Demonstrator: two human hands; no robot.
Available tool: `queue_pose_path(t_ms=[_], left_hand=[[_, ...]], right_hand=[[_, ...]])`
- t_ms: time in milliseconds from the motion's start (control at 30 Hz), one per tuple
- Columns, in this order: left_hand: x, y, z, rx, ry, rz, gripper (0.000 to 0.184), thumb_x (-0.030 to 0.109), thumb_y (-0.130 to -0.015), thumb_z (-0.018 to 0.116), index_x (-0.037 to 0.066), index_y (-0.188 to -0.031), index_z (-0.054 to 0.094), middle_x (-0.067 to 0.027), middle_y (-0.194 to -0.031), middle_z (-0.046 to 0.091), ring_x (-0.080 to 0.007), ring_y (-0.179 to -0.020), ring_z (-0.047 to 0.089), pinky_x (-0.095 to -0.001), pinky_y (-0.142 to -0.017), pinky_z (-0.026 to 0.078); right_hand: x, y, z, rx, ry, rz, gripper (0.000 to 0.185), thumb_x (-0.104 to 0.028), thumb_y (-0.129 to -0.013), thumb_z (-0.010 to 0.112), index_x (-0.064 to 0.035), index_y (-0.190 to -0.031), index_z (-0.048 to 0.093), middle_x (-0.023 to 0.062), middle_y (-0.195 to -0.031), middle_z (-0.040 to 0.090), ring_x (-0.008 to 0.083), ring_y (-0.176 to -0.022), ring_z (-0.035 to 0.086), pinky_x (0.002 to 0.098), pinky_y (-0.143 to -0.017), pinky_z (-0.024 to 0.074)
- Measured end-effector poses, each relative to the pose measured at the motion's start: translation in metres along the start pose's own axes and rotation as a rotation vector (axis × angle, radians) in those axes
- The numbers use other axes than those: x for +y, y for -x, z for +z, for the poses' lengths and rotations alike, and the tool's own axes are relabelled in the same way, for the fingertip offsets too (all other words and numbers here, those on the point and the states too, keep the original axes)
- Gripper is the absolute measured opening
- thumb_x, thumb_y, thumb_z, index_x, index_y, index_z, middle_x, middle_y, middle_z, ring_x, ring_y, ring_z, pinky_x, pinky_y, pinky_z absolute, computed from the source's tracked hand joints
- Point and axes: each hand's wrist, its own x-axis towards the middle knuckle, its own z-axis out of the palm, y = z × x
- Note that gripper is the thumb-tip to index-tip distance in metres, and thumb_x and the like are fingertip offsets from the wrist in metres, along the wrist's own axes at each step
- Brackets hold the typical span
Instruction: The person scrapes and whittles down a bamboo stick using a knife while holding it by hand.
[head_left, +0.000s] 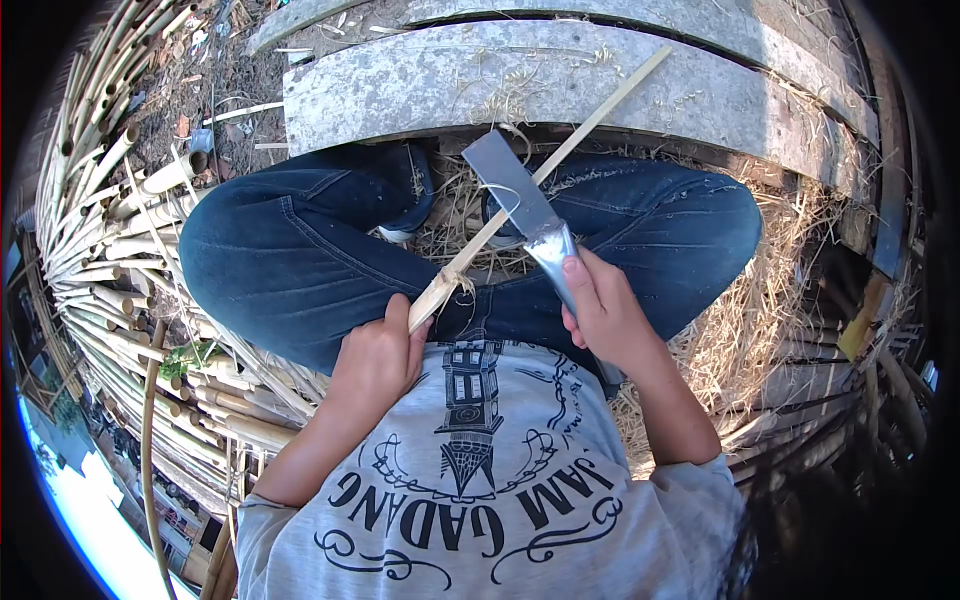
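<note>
Your left hand (383,355) grips strip (590,130), right hand (612,315) knife (512,185); legs (290,235) beneath, plank (380,90) edge ahead, poles (240,427) left, shavings (740,330) right.

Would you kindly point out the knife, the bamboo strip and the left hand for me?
Knife (527,211): head view, on the flat of its blade.
Bamboo strip (580,142): head view, on the stretch beyond the knife.
Left hand (381,352): head view, on the back of the hand.
</note>
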Motion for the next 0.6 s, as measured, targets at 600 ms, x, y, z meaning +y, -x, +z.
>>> queue_pose_path(t_ms=[600], left_hand=[[0.008, 0.003, -0.004, 0.027, 0.028, -0.046, 0.02, 0.014, -0.097, 0.058, -0.002, -0.09, 0.047, -0.0258, -0.061, 0.057, -0.048, -0.06, 0.059, -0.0537, -0.054, 0.045]], right_hand=[[0.008, 0.005, 0.027, -0.166, 0.041, -0.117, 0.041, -0.033, -0.106, 0.043, 0.0036, -0.091, 0.054, 0.0186, -0.058, 0.054, 0.0292, -0.052, 0.06, 0.0422, -0.057, 0.0456]])
